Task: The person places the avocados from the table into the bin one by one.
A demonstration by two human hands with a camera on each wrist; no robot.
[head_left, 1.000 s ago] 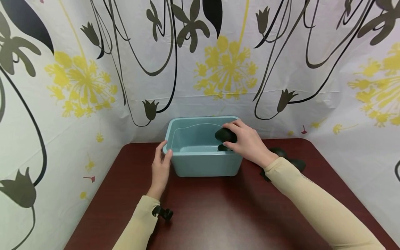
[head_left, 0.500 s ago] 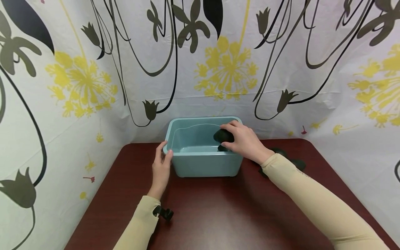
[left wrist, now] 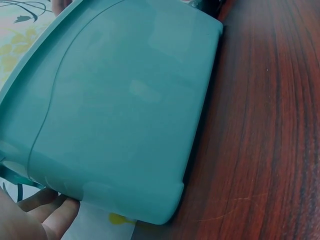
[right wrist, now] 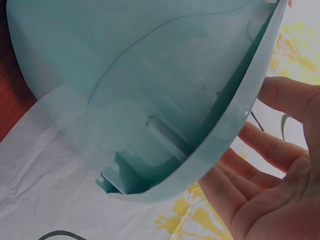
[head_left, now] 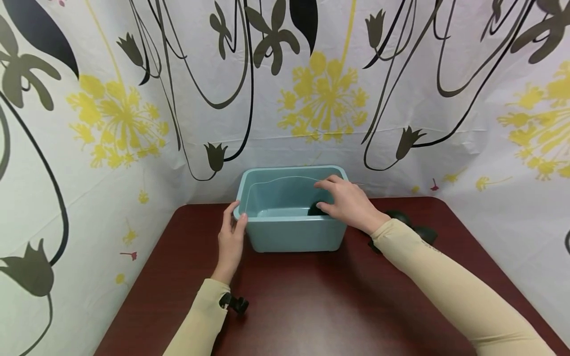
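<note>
A light blue-green plastic tub [head_left: 294, 235] stands near the back of the table. My left hand [head_left: 230, 242] holds its left front corner, with the thumb at the front and the fingers at the side rim; in the left wrist view the curled fingers [left wrist: 62, 212] touch the tub's edge. Over the tub's right side, my right hand [head_left: 349, 201] is spread, thumb and fingers apart, with nothing between them. A dark green, avocado-like object [head_left: 314, 209] lies inside the tub below that hand, partly hidden by the front wall and thumb. The right wrist view shows the spread fingers [right wrist: 272, 150] beside the rim.
Several more dark green, avocado-like objects [head_left: 425, 234] lie on the dark red-brown table [head_left: 289, 301] right of the tub, partly behind my right forearm. A flower-printed white cloth [head_left: 276, 123] hangs directly behind the tub and along both sides.
My right hand lowers the dark green, avocado-like object slightly leftward into the tub, then lets go; its fingers are now apart. The left hand stays on the corner.
</note>
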